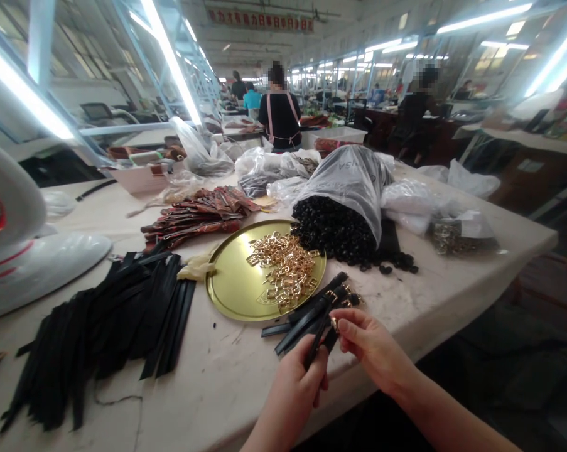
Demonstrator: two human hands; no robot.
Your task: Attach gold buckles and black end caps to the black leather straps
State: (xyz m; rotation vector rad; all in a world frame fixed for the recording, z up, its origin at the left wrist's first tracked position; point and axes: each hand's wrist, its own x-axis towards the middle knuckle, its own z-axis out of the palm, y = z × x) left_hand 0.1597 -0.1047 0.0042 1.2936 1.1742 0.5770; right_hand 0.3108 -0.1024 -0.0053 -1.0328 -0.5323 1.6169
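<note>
My left hand (306,373) is closed around a black strap (329,339) near the table's front edge. At the strap's end, my right hand (361,339) pinches a small gold buckle (334,322) between thumb and fingers. Whether the buckle is fully threaded on the strap cannot be made out. Just beyond my hands lie several black straps with gold buckles (306,314). A round gold tray (231,276) behind them holds a heap of loose gold buckles (287,263). To the left spreads a large pile of plain black straps (108,326).
A plastic bag (349,182) spills small black pieces (333,232) beside the tray. Reddish-brown strips (198,213) lie behind it. A white machine (43,263) stands at the left. Clear bags (466,235) sit at right; a person (278,116) is farther back.
</note>
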